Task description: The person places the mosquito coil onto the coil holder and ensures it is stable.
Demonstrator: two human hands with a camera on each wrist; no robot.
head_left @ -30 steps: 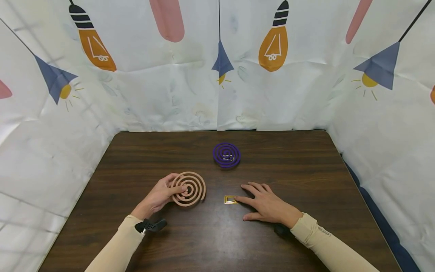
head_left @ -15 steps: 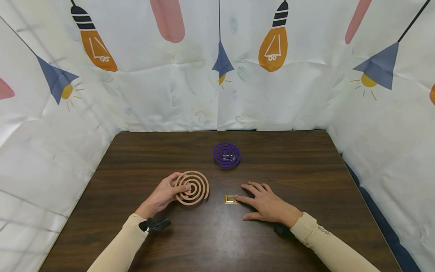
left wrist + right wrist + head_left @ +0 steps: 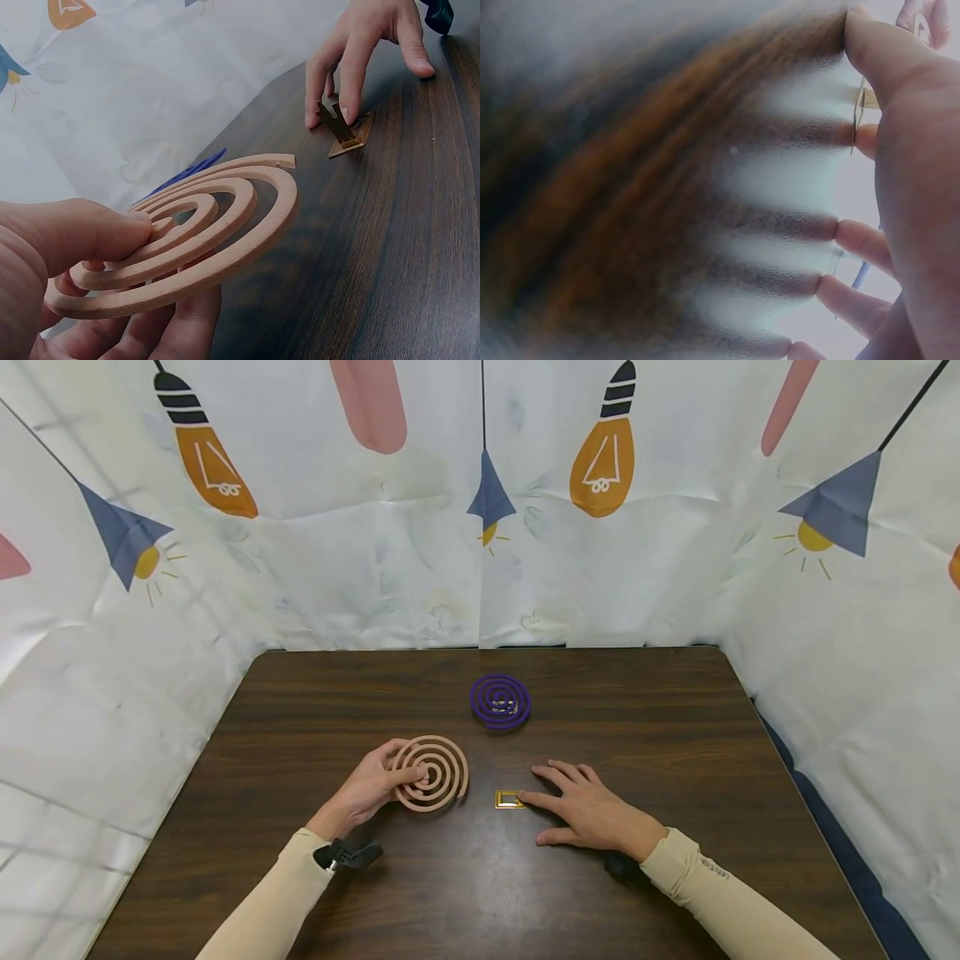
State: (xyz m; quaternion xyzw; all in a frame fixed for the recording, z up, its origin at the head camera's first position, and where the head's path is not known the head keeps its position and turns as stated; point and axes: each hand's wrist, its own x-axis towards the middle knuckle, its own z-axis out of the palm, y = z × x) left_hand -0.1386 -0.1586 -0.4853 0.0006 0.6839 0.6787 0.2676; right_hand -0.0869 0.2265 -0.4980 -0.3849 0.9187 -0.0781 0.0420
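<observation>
My left hand (image 3: pixel 369 783) holds a tan mosquito coil (image 3: pixel 225 271) by its left side. The thumb lies across the top near the centre, and the other fingers are underneath. In the left wrist view the coil is tilted and raised over the table. My right hand (image 3: pixel 592 814) is spread on the table with loosely straight fingers. Its index fingertip presses on the flat base of a small gold metal coil stand (image 3: pixel 349 142). A forked prong rises from that base. The tan coil is to the left of the stand, apart from it.
Farther back on the dark wooden table (image 3: pixel 337 693) is a purple mosquito coil (image 3: pixel 500 725), with metal showing through its rings. White printed cloth (image 3: pixel 360 568) surrounds the table at the back and sides. Black straps (image 3: pixel 348 855) are on the wrists.
My left hand has moved a little to the right and slightly away from me with the tan coil, closer to the stand. The right hand and the stand have stayed put.
</observation>
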